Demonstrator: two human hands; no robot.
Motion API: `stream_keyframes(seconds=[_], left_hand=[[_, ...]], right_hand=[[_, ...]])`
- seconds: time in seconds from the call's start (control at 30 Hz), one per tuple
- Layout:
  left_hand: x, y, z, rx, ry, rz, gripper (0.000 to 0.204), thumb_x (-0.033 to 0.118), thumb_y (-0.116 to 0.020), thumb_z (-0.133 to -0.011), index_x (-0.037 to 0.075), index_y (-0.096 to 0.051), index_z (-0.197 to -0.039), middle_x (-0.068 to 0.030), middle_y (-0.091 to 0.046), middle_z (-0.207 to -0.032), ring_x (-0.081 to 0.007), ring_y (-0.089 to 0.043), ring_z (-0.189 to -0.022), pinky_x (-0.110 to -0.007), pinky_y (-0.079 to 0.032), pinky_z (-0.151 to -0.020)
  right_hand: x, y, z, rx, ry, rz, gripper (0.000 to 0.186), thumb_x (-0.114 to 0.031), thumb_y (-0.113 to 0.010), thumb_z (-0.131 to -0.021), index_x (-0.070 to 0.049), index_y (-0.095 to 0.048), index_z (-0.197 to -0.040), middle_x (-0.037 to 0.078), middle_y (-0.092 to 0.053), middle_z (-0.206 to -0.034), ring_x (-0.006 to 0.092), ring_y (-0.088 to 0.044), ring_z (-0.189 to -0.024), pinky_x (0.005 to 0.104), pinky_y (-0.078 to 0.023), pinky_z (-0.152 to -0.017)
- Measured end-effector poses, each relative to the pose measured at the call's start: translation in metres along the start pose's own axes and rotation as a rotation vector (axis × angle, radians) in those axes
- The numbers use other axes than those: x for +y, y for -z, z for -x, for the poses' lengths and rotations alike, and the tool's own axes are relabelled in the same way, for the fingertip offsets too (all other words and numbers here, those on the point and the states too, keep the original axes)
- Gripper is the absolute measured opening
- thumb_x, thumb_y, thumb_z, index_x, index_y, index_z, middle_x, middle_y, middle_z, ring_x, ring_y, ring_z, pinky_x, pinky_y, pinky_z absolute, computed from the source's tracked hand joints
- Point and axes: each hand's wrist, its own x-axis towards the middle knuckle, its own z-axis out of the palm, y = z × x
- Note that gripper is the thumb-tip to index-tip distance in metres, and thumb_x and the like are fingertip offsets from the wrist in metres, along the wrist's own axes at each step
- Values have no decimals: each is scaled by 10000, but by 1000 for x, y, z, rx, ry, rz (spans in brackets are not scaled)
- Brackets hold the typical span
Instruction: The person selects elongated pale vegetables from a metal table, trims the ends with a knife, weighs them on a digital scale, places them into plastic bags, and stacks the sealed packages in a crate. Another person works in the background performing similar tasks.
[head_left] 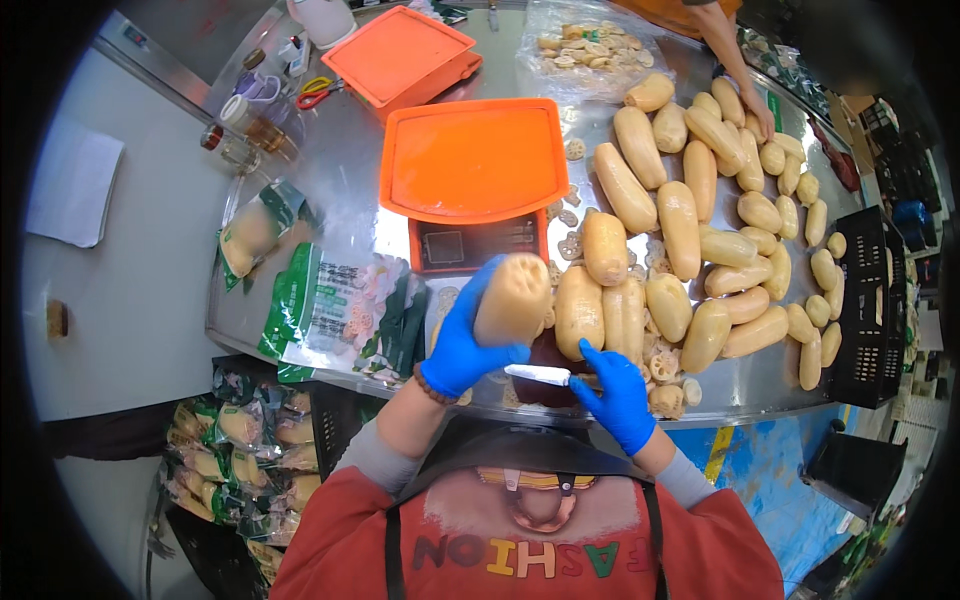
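In a blue glove, my left hand (462, 345) is wrapped round a thick lotus root (513, 300), tilted up so its cut end with holes shows. My right hand (615, 395), also gloved in blue, grips a knife (538, 374) whose pale blade points left, just below the root. A dark red board (548, 362) lies partly hidden beneath the blade. Close beyond my right hand lie more peeled lotus roots (579, 310), with cut slices and end pieces (664, 365) beside them.
An orange-topped scale (474, 160) stands ahead, with another orange-lidded box (400, 55) behind. Printed bags (345, 310) lie left; a black crate (868, 305) stands right. Another person's arm (735, 65) reaches to the far roots. Packed bags (245, 440) fill the lower left.
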Motion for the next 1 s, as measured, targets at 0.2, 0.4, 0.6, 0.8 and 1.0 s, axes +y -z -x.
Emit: stream_keyframes(seconds=[0.2,0.4,0.6,0.8,1.0], left_hand=[[-13,13,10,-93,604,953,731,526,-526,-840,50,-326,-1357,-195,-506,-1223,-304,-559,-1061,-420,-474,-889],[-8,43,46,-331,778,559,423,235,-544,-879,-10,-503,-1222,-94,-596,-1108,-166,-586,-962,-292,-457,-867],[-31,107,74,405,410,129,304,241,-599,-841,41,-632,-1068,-80,-641,-942,-161,-602,-837,-296,-479,-754],[-101,151,98,778,61,-1127,179,174,-706,-741,74,-642,-874,-82,-568,-807,-240,-571,-750,-325,-460,-695],[-117,168,100,800,248,-898,162,266,-656,-745,114,-665,-798,-134,-575,-846,-333,-563,-818,-409,-452,-721]], right_hand=[[-28,15,-54,61,-100,-656,573,-122,-667,-777,-67,-455,-1306,93,-563,-1089,182,-554,-998,315,-433,-840],[-45,18,-102,-872,-127,-1098,722,-133,-716,-753,-42,-347,-1366,106,-456,-1298,179,-439,-1180,322,-369,-987],[-11,-17,-75,-633,-436,-1399,596,-305,-693,-770,-71,-435,-1253,90,-537,-1150,218,-546,-981,384,-516,-724],[-12,-69,-67,-435,-792,-2071,604,-473,-560,-837,-86,-426,-1280,120,-522,-1208,273,-542,-1009,355,-501,-695],[-28,-83,-84,-523,-729,-1865,555,-356,-597,-841,-83,-408,-1285,113,-526,-1163,260,-530,-945,340,-453,-756]])
